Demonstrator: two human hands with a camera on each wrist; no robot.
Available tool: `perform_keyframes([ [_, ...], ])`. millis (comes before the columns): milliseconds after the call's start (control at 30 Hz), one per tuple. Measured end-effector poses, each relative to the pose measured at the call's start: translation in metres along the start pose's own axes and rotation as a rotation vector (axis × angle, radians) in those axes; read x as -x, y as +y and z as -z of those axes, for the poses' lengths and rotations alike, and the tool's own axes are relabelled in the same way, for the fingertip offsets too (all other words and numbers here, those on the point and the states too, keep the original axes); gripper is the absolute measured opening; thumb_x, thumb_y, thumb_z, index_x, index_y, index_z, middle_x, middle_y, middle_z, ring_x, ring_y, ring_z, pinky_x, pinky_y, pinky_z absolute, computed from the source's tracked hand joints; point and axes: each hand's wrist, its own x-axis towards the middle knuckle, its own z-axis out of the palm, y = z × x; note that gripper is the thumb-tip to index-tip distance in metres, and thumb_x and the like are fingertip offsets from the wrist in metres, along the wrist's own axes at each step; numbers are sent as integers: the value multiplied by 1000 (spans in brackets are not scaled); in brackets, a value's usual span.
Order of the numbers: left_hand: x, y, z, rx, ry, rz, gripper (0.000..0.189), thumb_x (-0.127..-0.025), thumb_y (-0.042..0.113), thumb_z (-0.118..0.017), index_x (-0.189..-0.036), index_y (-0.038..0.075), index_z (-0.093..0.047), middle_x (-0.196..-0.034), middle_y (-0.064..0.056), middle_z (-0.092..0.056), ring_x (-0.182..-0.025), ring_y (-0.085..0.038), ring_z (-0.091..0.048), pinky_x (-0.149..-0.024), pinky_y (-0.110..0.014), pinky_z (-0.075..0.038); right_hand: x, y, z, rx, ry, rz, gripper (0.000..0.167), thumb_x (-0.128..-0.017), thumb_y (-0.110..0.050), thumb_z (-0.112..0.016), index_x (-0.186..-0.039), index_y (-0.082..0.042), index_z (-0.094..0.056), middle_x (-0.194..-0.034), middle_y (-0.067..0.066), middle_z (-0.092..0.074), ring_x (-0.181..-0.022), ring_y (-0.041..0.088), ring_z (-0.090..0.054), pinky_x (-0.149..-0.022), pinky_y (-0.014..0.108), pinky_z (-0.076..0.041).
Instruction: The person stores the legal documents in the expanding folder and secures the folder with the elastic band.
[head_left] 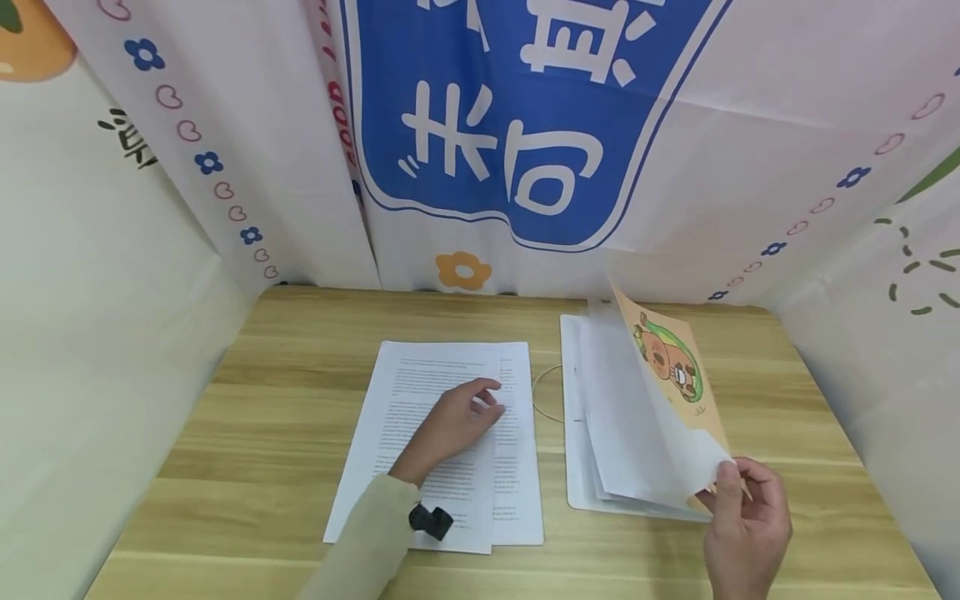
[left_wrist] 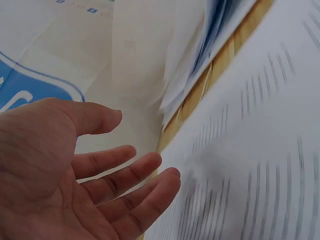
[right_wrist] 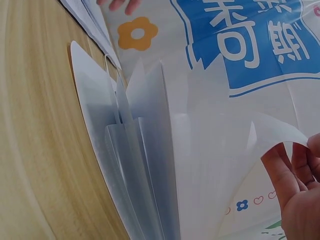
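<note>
Two overlapping piles or sheets of printed paper (head_left: 435, 433) lie on the table. My left hand (head_left: 456, 421) is over them, its fingers loosely bent and holding nothing; in the left wrist view the hand (left_wrist: 95, 175) has thumb and fingers apart beside the print. To the right is a folder (head_left: 573, 467) with clear pockets (right_wrist: 125, 170) inside. Its orange front cover (head_left: 678, 367), bearing a cartoon animal, stands raised and bent. My right hand (head_left: 750, 517) pinches that cover's lower right corner between thumb and fingers.
A thin elastic cord (head_left: 547, 408) loops from the folder's left edge toward the papers. The wood-grain table (head_left: 247, 433) is enclosed by printed cloth (head_left: 300, 167) at the back and sides. My left sleeve (head_left: 367, 533) and a black wrist strap (head_left: 431, 521) pass over the papers' near edge.
</note>
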Motion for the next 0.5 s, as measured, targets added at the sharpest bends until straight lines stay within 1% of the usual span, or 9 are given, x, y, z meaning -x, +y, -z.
perform_keyframes([
  [67,6,-6,8,-32,26,6,40,-101,25,-67,-138,9,-62,-114,-3,-66,-107,-21,-65,-89,-42,-54,0,0,1,2,3,0,14,-103,-2,-59,-105,12,-58,-102,12,-60,-87,10,-71,-71,26,-57],
  [167,15,-16,20,-98,85,11,43,-100,22,-69,-139,6,-61,-116,-8,-65,-105,-23,-63,-89,-43,-53,0,1,1,-10,8,-2,15,-103,-1,-59,-105,14,-56,-101,12,-61,-87,10,-71,-71,27,-57],
  [300,27,-25,39,-204,140,22,51,-99,22,-69,-143,1,-56,-124,-16,-60,-109,-30,-61,-93,-48,-50,0,2,1,-23,13,-8,13,-102,0,-59,-104,13,-57,-101,12,-60,-87,10,-71,-71,27,-58],
  [400,37,-30,52,-272,160,23,58,-99,22,-69,-146,-5,-50,-133,-24,-54,-119,-38,-56,-99,-53,-47,0,2,1,-31,13,-9,13,-102,0,-59,-104,12,-57,-101,12,-60,-87,11,-71,-71,27,-58],
  [467,44,-33,60,-310,172,25,63,-98,22,-70,-147,-9,-47,-138,-29,-49,-123,-42,-52,-100,-56,-46,0,2,1,-34,12,-11,14,-102,-1,-59,-104,13,-57,-101,12,-60,-87,10,-71,-71,27,-58],
  [500,47,-35,63,-327,166,30,66,-98,24,-71,-148,-11,-44,-141,-31,-46,-126,-44,-49,-101,-57,-45,0,2,1,-37,13,-13,12,-102,-1,-59,-104,11,-57,-101,12,-60,-87,11,-71,-71,27,-58],
])
